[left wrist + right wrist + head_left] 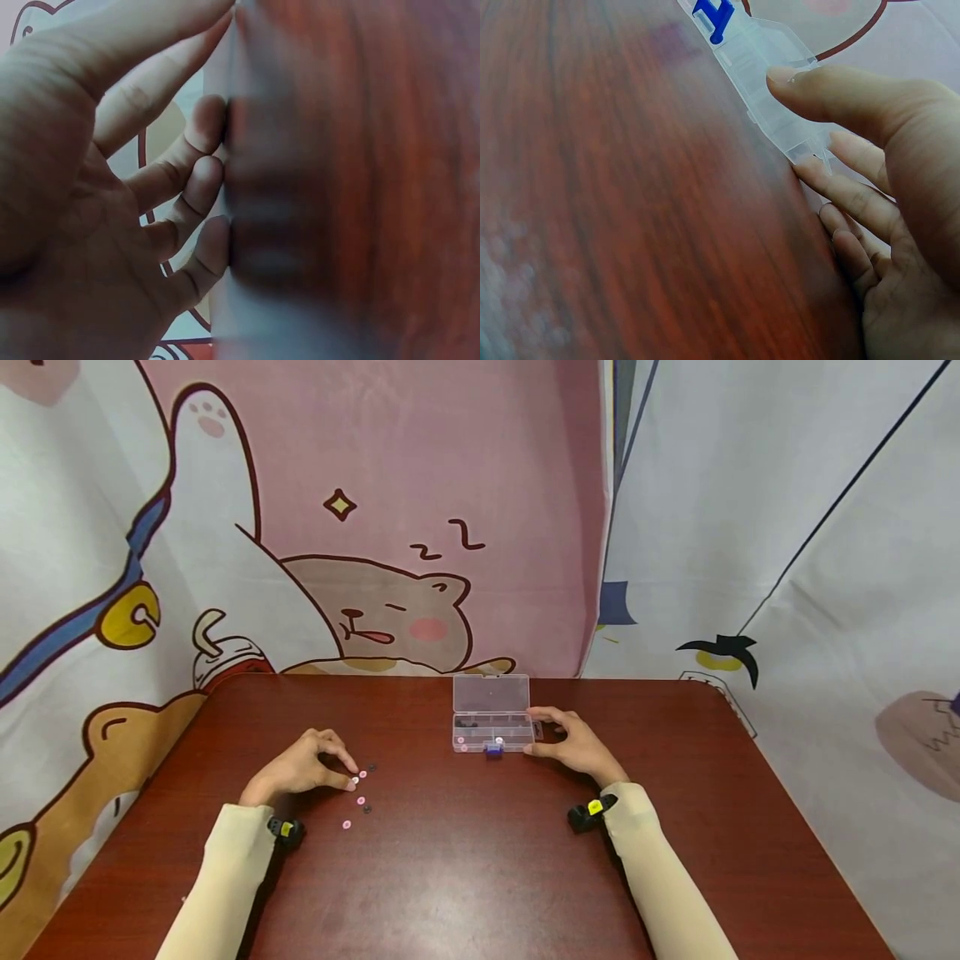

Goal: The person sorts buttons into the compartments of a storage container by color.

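Observation:
My left hand [303,767] is low over the table at left, thumb and index fingertips closing on a small white bead [356,780]. In the left wrist view the fingertips of the left hand [112,180] meet at the top edge; the other fingers rest on the table. Pink ring-shaped beads [361,800] and dark ones [367,809] lie scattered beside it. My right hand [573,743] holds the right end of a clear plastic compartment box [491,732], thumb in front and fingers behind. Its lid [491,694] stands raised, and a blue latch [493,751] is at the front.
Inside the box, several pink beads [462,741] lie in the front compartments and dark ones [467,722] behind. The brown wooden table [450,860] ends at the back against a printed curtain [420,460]. Each wrist wears a small black camera [585,817].

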A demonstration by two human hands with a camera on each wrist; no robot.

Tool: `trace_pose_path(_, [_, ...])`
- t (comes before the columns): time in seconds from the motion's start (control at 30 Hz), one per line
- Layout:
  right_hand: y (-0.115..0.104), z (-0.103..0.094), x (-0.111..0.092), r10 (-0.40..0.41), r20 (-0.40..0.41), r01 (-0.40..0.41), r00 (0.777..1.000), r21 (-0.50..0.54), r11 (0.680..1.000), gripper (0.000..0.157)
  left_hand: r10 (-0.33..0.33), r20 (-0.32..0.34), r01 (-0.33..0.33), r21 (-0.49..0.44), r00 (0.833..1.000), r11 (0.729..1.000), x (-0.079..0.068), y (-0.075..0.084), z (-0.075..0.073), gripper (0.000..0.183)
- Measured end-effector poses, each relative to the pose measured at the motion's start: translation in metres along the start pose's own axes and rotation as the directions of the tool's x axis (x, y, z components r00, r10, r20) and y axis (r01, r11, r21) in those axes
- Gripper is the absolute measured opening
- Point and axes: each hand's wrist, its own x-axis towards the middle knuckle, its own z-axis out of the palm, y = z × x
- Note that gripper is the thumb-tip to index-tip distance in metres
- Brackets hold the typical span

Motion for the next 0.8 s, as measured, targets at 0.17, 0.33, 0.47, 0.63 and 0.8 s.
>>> trace_pose_path(0.17, [-0.0009,-0.0021,-0.0009,0.0,-0.007,0.0,1.0,0.001,1.0,0.066,0.017,-0.008,-0.017,-0.013,1.0,1.0,0.0021,0.0005,0.0007,0.018])
trace_pose_path(0.33, [-0.0001,-0.0026,-0.0013,-0.01,-0.008,0.009,1.0,-0.004,1.0,0.068,0.048,-0.013,-0.049,-0.024,0.999,0.999,0.0033,0.0009,0.0015,0.017])
trace_pose_path(0.47, [0.0009,-0.0017,-0.0013,0.001,-0.004,-0.001,1.0,-0.002,1.0,0.068,0.046,-0.011,-0.046,-0.017,0.999,0.999,0.0022,0.0014,0.0018,0.015])
trace_pose_path(0.63, [0.0011,-0.0009,-0.0014,0.01,-0.004,-0.01,1.0,0.002,1.0,0.067,0.028,-0.004,-0.028,-0.004,1.0,1.0,-0.0002,0.0022,0.0023,0.013])
trace_pose_path(0.8, [-0.0002,-0.0006,-0.0015,-0.005,-0.003,0.005,1.0,-0.001,1.0,0.068,0.014,-0.005,-0.014,0.008,1.0,1.0,-0.0006,0.0026,0.0022,0.012])
